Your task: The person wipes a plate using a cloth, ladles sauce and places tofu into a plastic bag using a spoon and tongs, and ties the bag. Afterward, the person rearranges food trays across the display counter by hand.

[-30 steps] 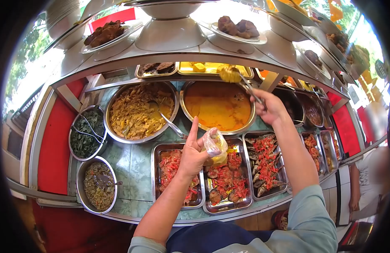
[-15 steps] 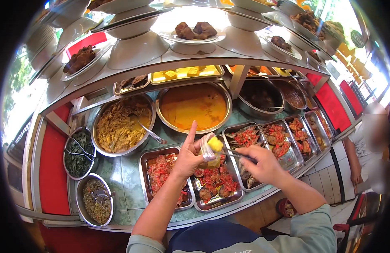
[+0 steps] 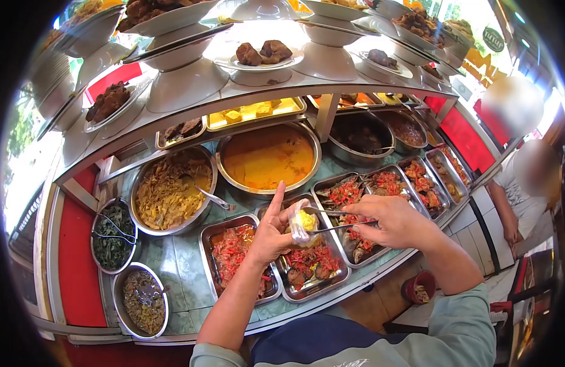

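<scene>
My left hand [image 3: 274,237] is closed round a small clear plastic bag [image 3: 296,224], its index finger pointing up. Yellow food [image 3: 307,220] shows at the bag's mouth. In my right hand [image 3: 389,221] is a pair of metal tongs [image 3: 351,226], arms apart, with the tips at the bag's opening on either side of the yellow food. Both hands hover above a metal tray [image 3: 345,276] of red chilli-topped food and a neighbouring tray [image 3: 354,264] of whole fish with red chilli.
A large basin [image 3: 317,160] of orange curry stands behind my hands. Left are a pan [image 3: 136,211] of yellowish food and bowls of greens [image 3: 114,238] and noodle-like food [image 3: 142,296]. Plates of meat [image 3: 264,54] line the shelf above. Another person [image 3: 515,202] sits at the right.
The tongs have spread apart, and the yellow food they pinched above the bag's mouth now sits lower in the bag. My view has shifted slightly to the right.
</scene>
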